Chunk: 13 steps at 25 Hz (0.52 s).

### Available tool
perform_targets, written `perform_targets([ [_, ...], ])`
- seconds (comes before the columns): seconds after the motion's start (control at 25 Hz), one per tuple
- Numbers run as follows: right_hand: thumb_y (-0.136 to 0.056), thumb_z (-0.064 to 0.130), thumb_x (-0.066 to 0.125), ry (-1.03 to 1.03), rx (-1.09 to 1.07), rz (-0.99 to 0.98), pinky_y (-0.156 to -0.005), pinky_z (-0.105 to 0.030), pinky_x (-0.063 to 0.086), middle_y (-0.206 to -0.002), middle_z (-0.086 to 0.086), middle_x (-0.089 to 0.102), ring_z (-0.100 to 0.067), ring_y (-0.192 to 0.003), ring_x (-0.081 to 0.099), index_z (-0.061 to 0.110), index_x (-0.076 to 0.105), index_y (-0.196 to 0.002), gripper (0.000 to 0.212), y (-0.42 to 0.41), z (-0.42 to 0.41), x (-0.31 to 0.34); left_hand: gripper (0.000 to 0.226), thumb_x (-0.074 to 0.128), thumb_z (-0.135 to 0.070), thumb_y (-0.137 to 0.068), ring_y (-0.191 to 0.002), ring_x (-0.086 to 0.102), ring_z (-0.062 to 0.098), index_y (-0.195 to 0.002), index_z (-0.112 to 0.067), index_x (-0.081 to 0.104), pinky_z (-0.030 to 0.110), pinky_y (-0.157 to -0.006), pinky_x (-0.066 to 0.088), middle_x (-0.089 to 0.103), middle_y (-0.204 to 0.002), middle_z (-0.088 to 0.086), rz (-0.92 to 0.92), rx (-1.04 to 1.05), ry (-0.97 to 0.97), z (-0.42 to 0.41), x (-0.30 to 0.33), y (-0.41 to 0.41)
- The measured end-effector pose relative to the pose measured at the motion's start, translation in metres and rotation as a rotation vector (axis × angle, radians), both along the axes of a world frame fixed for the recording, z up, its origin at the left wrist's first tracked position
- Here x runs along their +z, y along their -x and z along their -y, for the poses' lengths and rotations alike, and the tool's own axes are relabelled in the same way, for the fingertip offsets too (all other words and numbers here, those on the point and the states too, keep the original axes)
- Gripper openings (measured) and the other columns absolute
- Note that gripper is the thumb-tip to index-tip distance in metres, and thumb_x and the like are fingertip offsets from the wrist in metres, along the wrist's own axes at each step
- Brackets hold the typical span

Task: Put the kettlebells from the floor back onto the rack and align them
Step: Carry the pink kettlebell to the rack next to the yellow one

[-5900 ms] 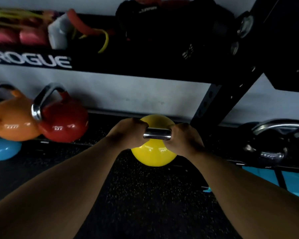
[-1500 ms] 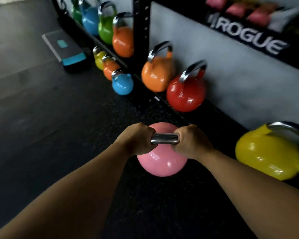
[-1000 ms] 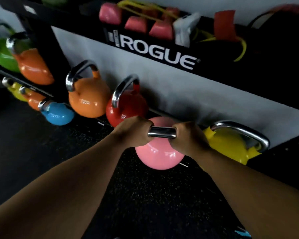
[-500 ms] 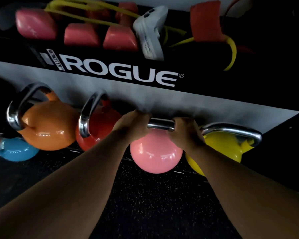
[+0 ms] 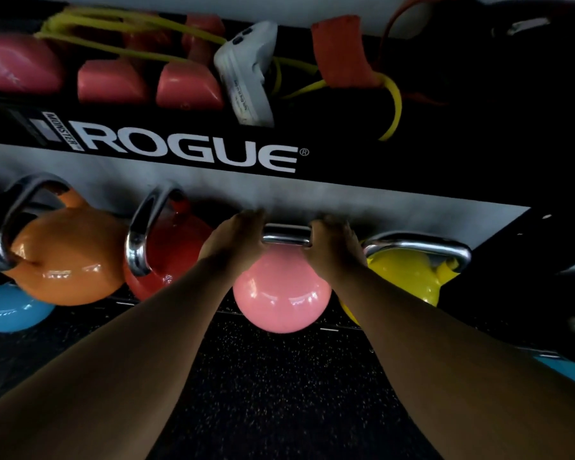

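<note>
A pink kettlebell (image 5: 281, 292) with a chrome handle hangs at the rack's lower shelf, between a red kettlebell (image 5: 176, 250) on its left and a yellow kettlebell (image 5: 402, 277) on its right. My left hand (image 5: 233, 240) and my right hand (image 5: 334, 245) are both closed around its handle, one at each end. Whether its base touches the shelf is hidden. An orange kettlebell (image 5: 67, 260) sits further left on the same shelf.
A blue kettlebell (image 5: 7, 310) sits low at the far left. The black upper shelf marked ROGUE (image 5: 186, 151) holds pink dumbbells (image 5: 186, 86), yellow bands and a white device (image 5: 249, 71). Black speckled rubber floor (image 5: 279, 393) lies below. A black upright stands at the right.
Both hands have carried the pink kettlebell from over the open floor up to the rack, into the gap between the red and yellow kettlebells. Earlier they held the yellow one.
</note>
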State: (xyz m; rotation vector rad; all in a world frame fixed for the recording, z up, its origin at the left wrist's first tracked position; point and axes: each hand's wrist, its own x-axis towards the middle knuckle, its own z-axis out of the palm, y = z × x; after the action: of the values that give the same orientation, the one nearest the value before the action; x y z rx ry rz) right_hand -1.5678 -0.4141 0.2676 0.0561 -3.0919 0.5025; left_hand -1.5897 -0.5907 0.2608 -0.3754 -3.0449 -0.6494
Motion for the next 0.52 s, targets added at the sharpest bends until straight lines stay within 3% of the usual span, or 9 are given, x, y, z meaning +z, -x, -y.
perform_targets([
  [0.16,-0.083,0.042,0.065,-0.145,0.15,-0.022,-0.094,-0.043,0.039,-0.121,-0.014,0.057,-0.035,-0.116,0.049,0.015,0.055,-0.112,0.041,-0.014,-0.024,0.015,0.043,0.068,-0.018,-0.081,-0.099,0.06,0.031,-0.114,-0.021,0.041,0.047,-0.078,0.054,0.058,-0.109,0.009,0.005,-0.123,0.135,-0.01,0.018,-0.016],
  [0.32,-0.073,0.025,0.072,-0.302,0.205,-0.217,-0.086,-0.046,0.046,-0.1,-0.02,0.063,-0.041,-0.097,0.057,0.007,0.063,-0.102,0.035,-0.053,-0.071,0.025,0.054,0.064,-0.022,-0.077,-0.111,0.053,0.035,-0.125,-0.016,0.041,0.049,-0.089,0.048,0.05,-0.122,0.012,-0.127,-0.108,0.389,-0.043,0.029,-0.048],
  [0.44,-0.075,0.026,0.067,-0.339,0.253,-0.226,-0.091,-0.047,0.047,-0.112,-0.017,0.062,-0.041,-0.107,0.056,0.012,0.062,-0.11,0.038,-0.094,-0.125,0.037,0.066,0.063,-0.023,-0.076,-0.124,0.044,0.04,-0.136,-0.005,0.04,0.054,-0.103,0.038,0.046,-0.135,0.019,-0.24,-0.05,0.479,-0.089,0.028,-0.083],
  [0.52,-0.076,0.028,0.066,-0.366,0.218,-0.22,-0.088,-0.047,0.047,-0.113,-0.016,0.063,-0.04,-0.108,0.057,0.015,0.061,-0.111,0.038,-0.122,-0.168,0.047,0.069,0.064,-0.018,-0.072,-0.125,0.045,0.043,-0.137,-0.003,0.045,0.055,-0.104,0.037,0.049,-0.137,0.023,-0.269,-0.068,0.47,-0.138,0.023,-0.111],
])
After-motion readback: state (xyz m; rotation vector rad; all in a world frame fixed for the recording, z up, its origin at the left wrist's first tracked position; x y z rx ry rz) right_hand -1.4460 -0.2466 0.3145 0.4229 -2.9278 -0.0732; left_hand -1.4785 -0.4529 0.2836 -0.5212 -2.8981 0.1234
